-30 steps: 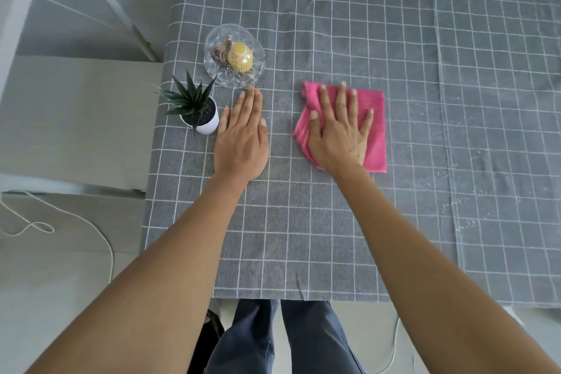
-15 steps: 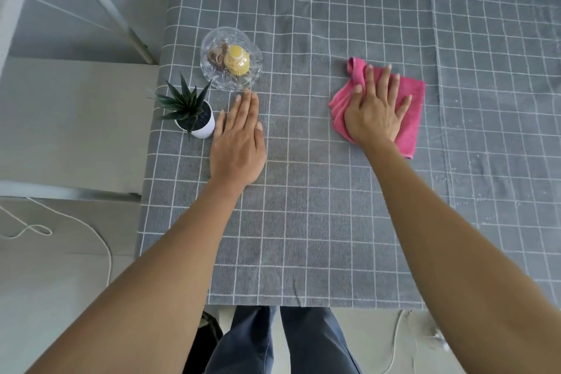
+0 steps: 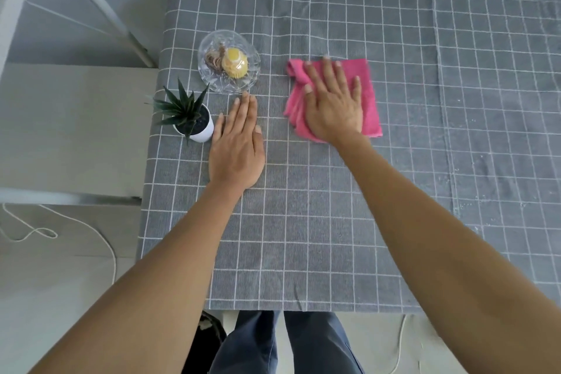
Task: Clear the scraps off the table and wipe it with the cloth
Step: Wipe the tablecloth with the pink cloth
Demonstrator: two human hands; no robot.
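Tabletop: covered w/ grey cloth, white grid lines; fine pale specks on its right part.

Items, L to R:
- Small plant, spiky green leaves, white pot; near left edge of tabletop, upright.
- Glass dish, clear cut pattern, just behind plant and to its right. Holds yellow cupcake plus a brownish scrap touching its left side; what the scrap is can't be told.
- Left hand: flat, palm down on tabletop, fingers straight and together, nothing held. Little finger just beside the pot; fingertips close to dish rim, contact unclear.
- Pink cloth: folded, lying flat mid-tabletop, bunched along its left edge. Well apart from dish.
- Right hand: spread flat on top of cloth, fingers splayed, pressing down, not gripping; slightly blurred.

Below tabletop's near edge: blue trousers. White cord on floor at left.
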